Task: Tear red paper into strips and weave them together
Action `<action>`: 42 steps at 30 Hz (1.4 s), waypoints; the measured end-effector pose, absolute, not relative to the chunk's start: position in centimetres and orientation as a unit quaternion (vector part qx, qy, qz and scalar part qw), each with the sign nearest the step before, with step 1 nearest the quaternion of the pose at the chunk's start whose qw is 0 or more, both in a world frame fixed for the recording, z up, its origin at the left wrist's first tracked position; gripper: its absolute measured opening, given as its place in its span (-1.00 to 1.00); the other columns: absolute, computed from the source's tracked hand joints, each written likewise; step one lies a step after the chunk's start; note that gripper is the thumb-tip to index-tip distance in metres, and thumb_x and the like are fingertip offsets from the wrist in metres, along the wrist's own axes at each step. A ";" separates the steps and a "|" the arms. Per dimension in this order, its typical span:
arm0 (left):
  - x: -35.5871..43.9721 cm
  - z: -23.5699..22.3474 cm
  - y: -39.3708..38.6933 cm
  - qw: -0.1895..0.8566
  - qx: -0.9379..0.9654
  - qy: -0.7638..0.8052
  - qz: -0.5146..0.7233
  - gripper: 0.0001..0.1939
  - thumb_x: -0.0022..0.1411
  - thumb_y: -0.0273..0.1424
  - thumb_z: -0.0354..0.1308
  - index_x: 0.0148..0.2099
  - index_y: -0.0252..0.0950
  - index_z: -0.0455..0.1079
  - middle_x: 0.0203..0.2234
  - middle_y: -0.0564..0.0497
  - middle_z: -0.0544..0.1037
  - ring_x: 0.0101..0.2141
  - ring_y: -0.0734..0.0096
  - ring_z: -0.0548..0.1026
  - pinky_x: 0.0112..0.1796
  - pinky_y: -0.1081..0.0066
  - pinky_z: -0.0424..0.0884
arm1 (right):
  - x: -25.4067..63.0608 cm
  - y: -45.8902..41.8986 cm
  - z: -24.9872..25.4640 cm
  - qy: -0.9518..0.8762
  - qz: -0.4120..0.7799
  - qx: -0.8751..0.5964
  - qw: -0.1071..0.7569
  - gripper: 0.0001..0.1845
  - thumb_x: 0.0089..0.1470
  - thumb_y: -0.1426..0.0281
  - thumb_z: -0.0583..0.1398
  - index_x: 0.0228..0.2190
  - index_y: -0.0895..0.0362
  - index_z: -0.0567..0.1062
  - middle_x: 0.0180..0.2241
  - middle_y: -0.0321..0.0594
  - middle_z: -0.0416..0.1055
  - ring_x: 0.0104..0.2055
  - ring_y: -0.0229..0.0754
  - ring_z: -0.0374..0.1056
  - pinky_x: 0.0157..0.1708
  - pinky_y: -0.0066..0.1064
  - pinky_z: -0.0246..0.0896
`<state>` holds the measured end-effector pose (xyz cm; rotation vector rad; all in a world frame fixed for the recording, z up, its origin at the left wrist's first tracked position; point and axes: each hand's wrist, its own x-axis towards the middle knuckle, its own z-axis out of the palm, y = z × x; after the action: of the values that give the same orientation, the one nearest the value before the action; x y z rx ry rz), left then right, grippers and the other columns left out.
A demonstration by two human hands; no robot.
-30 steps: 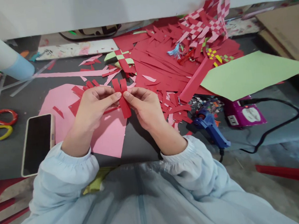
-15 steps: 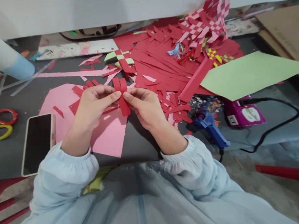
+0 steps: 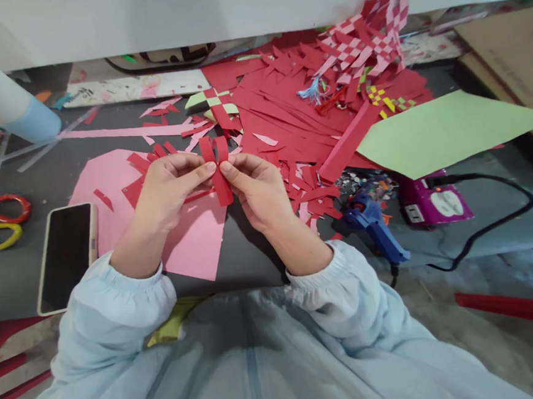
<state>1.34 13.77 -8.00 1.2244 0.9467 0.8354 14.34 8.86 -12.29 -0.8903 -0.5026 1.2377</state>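
Note:
Between my two hands a red paper strip (image 3: pixel 222 189) is bent into loops at its top, with a flat end hanging below. My left hand (image 3: pixel 168 185) pinches its left side between thumb and fingers. From the other side my right hand (image 3: pixel 259 188) pinches it as well, the two thumb tips almost touching at the middle. Underneath lies a pink paper sheet (image 3: pixel 196 248), and red cut pieces (image 3: pixel 132 191) rest on it, partly hidden by my left hand.
Red paper sheets and strips (image 3: pixel 283 124) cover the back, with woven checkered pieces (image 3: pixel 351 48) on top. At right are a green sheet (image 3: pixel 446 133), a blue glue gun (image 3: pixel 377 227) and a purple box (image 3: pixel 437 204) with a black cable. Scissors (image 3: pixel 3 220) and a phone (image 3: pixel 67 258) lie left.
The loops at the top of the red strip have spread a little and the gap between them shows wider. Both hands stay in nearly the same place, still pinching.

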 end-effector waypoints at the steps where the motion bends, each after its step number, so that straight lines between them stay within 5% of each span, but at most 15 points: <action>1: 1.4 -7.9 13.7 0.637 0.535 0.420 0.364 -0.83 -0.02 -0.39 0.45 -0.48 -0.31 0.51 -0.58 0.11 0.46 -0.54 0.60 0.42 -0.38 0.52 0.45 | 14.4 8.9 -12.3 -0.225 0.557 -0.394 0.695 -0.67 -0.33 0.21 0.51 -0.50 0.04 0.57 -0.44 -0.45 0.53 -0.37 -0.38 0.43 -0.22 -0.48 0.40; 7: 1.4 -7.6 13.8 0.639 0.518 0.439 0.362 -0.88 0.06 -0.46 0.38 -0.46 -0.32 0.49 -0.58 0.12 0.46 -0.55 0.62 0.40 -0.33 0.47 0.49 | 14.7 8.8 -12.1 -0.236 0.586 -0.399 0.665 -0.71 -0.27 0.24 0.50 -0.48 0.08 0.59 -0.46 -0.42 0.55 -0.41 -0.40 0.43 -0.27 -0.51 0.38; 19: 1.0 -8.3 14.1 0.630 0.549 0.413 0.362 -0.80 -0.09 -0.35 0.49 -0.48 -0.30 0.54 -0.54 0.07 0.49 -0.50 0.55 0.46 -0.40 0.51 0.43 | 14.4 8.9 -12.4 -0.229 0.571 -0.380 0.691 -0.73 -0.28 0.27 0.51 -0.50 0.06 0.59 -0.48 -0.46 0.53 -0.43 -0.45 0.41 -0.32 -0.57 0.35; 31: 1.0 -7.7 14.0 0.641 0.521 0.438 0.355 -0.86 0.04 -0.42 0.40 -0.44 -0.32 0.50 -0.55 0.09 0.48 -0.52 0.54 0.47 -0.29 0.38 0.51 | 14.8 8.8 -12.2 -0.248 0.582 -0.402 0.662 -0.66 -0.28 0.20 0.50 -0.47 0.08 0.57 -0.46 -0.41 0.53 -0.42 -0.39 0.40 -0.28 -0.47 0.36; 42: 1.0 -8.0 14.0 0.619 0.573 0.416 0.339 -0.79 -0.04 -0.32 0.47 -0.48 -0.31 0.54 -0.57 0.08 0.46 -0.52 0.58 0.43 -0.40 0.53 0.40 | 14.5 9.0 -12.3 -0.233 0.568 -0.384 0.689 -0.69 -0.32 0.26 0.51 -0.50 0.08 0.57 -0.48 -0.46 0.50 -0.42 -0.45 0.38 -0.31 -0.57 0.31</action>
<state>0.95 13.96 -8.05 1.3194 0.9577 0.7808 14.51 8.98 -12.34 -0.8600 -0.5215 1.2711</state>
